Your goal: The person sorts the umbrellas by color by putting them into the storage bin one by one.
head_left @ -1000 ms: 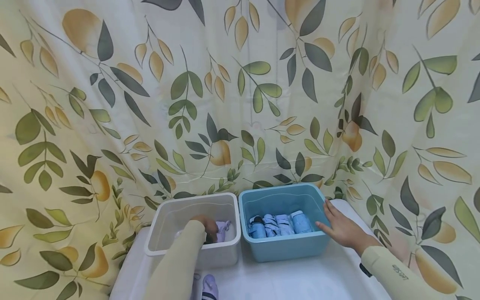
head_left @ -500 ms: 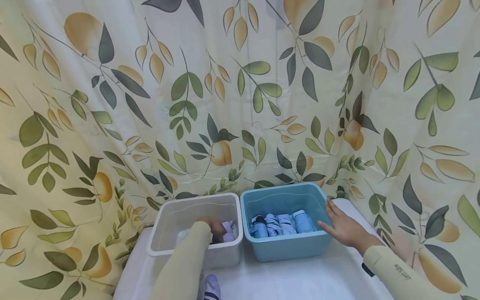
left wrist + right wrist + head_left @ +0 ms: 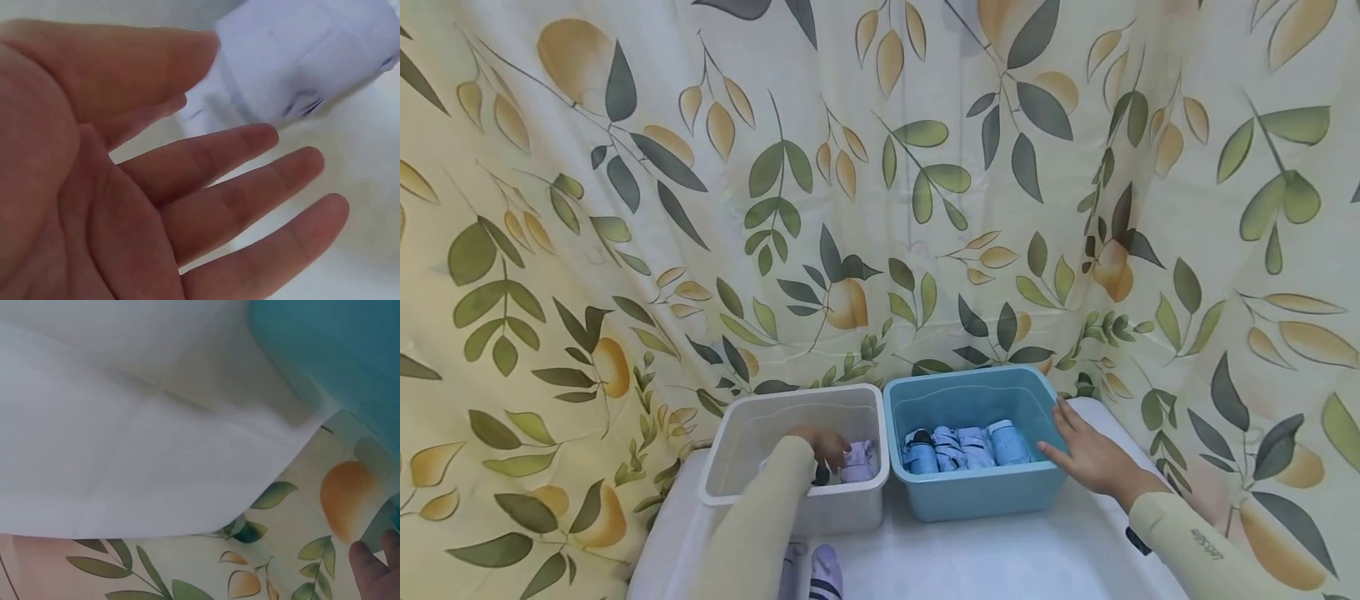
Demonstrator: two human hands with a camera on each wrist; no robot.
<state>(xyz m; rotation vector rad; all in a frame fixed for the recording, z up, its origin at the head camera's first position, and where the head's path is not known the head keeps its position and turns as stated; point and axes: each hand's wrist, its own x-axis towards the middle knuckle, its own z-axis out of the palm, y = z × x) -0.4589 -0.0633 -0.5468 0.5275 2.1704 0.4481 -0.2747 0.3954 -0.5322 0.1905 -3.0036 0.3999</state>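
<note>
Holding nothing, hovered a half-spread left hand (image 3: 821,444) by a likely light, soft lilac bundle (image 3: 858,465), best gripped mid-length, in the white bin (image 3: 846,513), with right hand (image 3: 1095,455) straight-fingered at the blue bin (image 3: 985,497).

The roll (image 3: 859,460) near your left grip (image 3: 823,447) is lilac, the left bin (image 3: 850,514) off-white, the right bin (image 3: 985,497) blue, the cream curtain (image 3: 880,225) printed with green leaves (image 3: 921,133).
</note>
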